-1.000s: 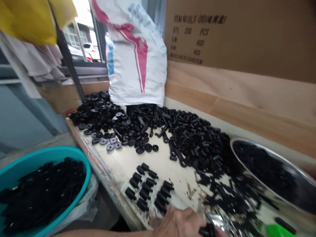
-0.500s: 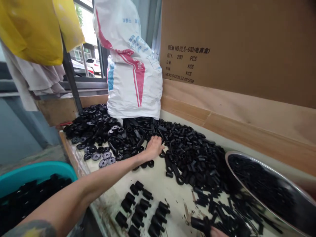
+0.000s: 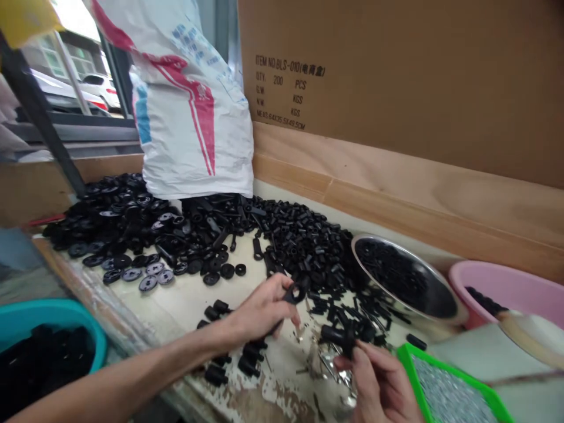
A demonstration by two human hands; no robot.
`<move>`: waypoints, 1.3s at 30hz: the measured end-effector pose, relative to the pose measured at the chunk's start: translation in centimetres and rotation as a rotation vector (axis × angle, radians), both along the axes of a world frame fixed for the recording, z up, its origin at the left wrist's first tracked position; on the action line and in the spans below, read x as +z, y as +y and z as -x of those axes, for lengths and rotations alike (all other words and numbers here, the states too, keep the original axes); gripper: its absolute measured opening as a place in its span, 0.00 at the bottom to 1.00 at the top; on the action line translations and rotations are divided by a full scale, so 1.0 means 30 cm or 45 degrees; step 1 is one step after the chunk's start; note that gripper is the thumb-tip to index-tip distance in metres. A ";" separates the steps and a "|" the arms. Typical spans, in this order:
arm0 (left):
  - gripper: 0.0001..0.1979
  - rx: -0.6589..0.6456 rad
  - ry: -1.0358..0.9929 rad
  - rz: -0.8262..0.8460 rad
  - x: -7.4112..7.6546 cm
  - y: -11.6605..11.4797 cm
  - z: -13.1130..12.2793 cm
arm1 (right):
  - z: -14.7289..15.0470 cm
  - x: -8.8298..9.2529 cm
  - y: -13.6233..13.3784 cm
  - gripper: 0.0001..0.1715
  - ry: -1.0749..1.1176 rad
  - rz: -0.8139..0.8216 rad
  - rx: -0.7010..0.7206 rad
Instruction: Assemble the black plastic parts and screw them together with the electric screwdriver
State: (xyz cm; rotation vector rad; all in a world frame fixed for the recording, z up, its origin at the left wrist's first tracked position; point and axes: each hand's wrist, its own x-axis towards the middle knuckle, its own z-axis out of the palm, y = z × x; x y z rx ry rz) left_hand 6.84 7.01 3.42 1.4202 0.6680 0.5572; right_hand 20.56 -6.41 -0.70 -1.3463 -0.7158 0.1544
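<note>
1. Head view, and it's the pale worktable (image 3: pixel 176 305) that fills the middle, its surface scuffed near the person.
2. Behind it looms the big brown cardboard box (image 3: pixel 396 76), printed with "QTY. 200 PCS".
3. Next down, the white sack (image 3: pixel 194 129) with its red stripes, upright at the back beside the window.
4. At its foot sprawl the heaps: black discs (image 3: pixel 118 217) on the left, short black tubes (image 3: pixel 304 241) on the right.
5. Containers now! Teal basin (image 3: pixel 94 329) at lower left, steel bowl (image 3: pixel 440 301) on the right, pink basin (image 3: pixel 529 288) beyond it, all with black parts inside.
6. Smaller, the green tray (image 3: pixel 409 367), loaded with silvery bits, just beside the right hand.
7. And the hands, well in play and apart! Left hand (image 3: pixel 264 308) grips a ring-ended black part (image 3: pixel 291 296) above the table; right hand (image 3: pixel 383 382) pinches a flanged black cylinder (image 3: pixel 332 335) near it.
8. Smallest of all, stubby black cylinders (image 3: pixel 215 375) lie grouped under the left forearm, with shiny metal pieces (image 3: pixel 328 364) below the right hand's part.
</note>
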 end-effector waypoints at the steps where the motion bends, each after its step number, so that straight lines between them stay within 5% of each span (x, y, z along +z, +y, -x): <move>1: 0.17 -0.052 -0.037 0.096 0.001 -0.068 -0.003 | 0.001 0.002 -0.005 0.06 -0.109 -0.090 0.033; 5: 0.17 -0.059 -0.124 0.268 0.000 -0.239 -0.022 | 0.007 -0.013 -0.042 0.05 -0.440 -0.133 0.073; 14: 0.19 0.050 -0.147 0.274 -0.083 -0.344 -0.022 | 0.023 -0.046 -0.110 0.06 -0.738 -0.009 0.007; 23: 0.24 0.335 0.189 -0.171 -0.058 -0.377 -0.011 | 0.065 -0.088 -0.087 0.02 -0.447 -0.001 0.001; 33: 0.25 0.404 0.139 -0.711 -0.138 -0.382 -0.020 | 0.090 -0.096 -0.084 0.03 -0.283 0.042 -0.049; 39: 0.25 0.377 0.111 -0.767 -0.131 -0.384 -0.017 | 0.102 -0.090 -0.093 0.06 -0.374 0.141 -0.089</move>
